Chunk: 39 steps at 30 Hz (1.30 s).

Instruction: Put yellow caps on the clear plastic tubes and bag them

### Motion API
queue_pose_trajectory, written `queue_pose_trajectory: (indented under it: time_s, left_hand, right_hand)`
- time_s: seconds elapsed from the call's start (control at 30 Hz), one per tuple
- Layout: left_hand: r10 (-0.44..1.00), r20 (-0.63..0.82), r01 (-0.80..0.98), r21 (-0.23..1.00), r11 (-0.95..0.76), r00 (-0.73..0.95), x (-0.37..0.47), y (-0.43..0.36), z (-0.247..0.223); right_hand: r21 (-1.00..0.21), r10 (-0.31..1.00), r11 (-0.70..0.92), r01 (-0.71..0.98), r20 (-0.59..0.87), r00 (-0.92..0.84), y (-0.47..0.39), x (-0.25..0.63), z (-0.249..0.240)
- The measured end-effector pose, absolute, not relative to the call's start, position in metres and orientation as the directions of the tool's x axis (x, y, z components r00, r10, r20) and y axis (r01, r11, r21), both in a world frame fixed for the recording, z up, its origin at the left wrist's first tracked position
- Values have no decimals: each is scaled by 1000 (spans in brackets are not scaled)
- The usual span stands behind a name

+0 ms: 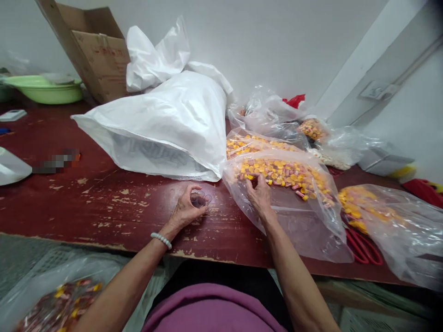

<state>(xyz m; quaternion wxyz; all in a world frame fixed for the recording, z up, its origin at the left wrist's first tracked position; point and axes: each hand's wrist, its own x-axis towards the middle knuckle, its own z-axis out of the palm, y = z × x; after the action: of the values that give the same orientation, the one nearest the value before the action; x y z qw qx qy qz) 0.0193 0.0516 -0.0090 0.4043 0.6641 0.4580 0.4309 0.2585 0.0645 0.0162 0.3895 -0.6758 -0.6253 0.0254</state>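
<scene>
A worn dark-red table (104, 203) spans the view, and on it a big white sack (194, 120) slumps with its mouth gaping toward the person. Just right of the sack spreads a clear bag (308, 226), its open side facing the person; a heap of yellow-capped pieces (277, 169) lies loose inside it. In front of the sack and to its left, below the table edge, another bag (24, 286) holds similar yellow and dark-red pieces. Judging by that loose heap, plenty seems left to handle; how much is done cannot be told. Both forearms reach forward. The right hand (260, 196) is at the clear bag, right of the sack's front corner, thumb and forefinger bent toward each other at the near edge of the heap; whether they grip a piece cannot be told. The left hand (187, 208), before the sack's mouth, curls thumb and fingers in a loose C round a small see-through item (198, 199) with thin dark curved edges, too faint to identify.
</scene>
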Motion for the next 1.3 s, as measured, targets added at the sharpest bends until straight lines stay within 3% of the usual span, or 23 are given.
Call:
queue_pose_trajectory:
  time_s: [0.1, 0.23, 0.53, 0.83, 0.93, 1.0, 1.1, 1.3]
  left_hand:
    - [952, 198, 253, 933, -256, 233, 21, 49, -6]
    - [941, 210, 265, 923, -280, 264, 25, 46, -3]
    - [933, 221, 241, 925, -293, 284, 25, 48, -6]
    - [945, 190, 260, 930, -260, 265, 24, 46, -2]
    - [952, 177, 264, 933, -243, 250, 25, 45, -2]
    - [955, 180, 276, 930, -244, 235, 26, 45, -4]
    - [951, 207, 283, 921, -268, 228, 26, 46, -7]
    - [946, 218, 271, 921, -281, 241, 24, 45, -10]
  right_hand:
    - [-660, 822, 349, 665, 557, 122, 40, 223, 29]
    - [-592, 792, 533, 605, 600, -112, 22, 186, 30]
    - [-399, 785, 538, 743, 559, -268, 12, 189, 16]
    - [-316, 827, 484, 816, 470, -308, -1, 184, 19]
    - [-370, 802, 525, 766, 517, -299, -1, 196, 28]
    - [-447, 813, 443, 777, 565, -139, 9, 215, 34]
    - [-480, 857, 115, 870, 490, 158, 40, 251, 35]
    - [-448, 918, -2, 894, 354, 179, 94, 292, 9]
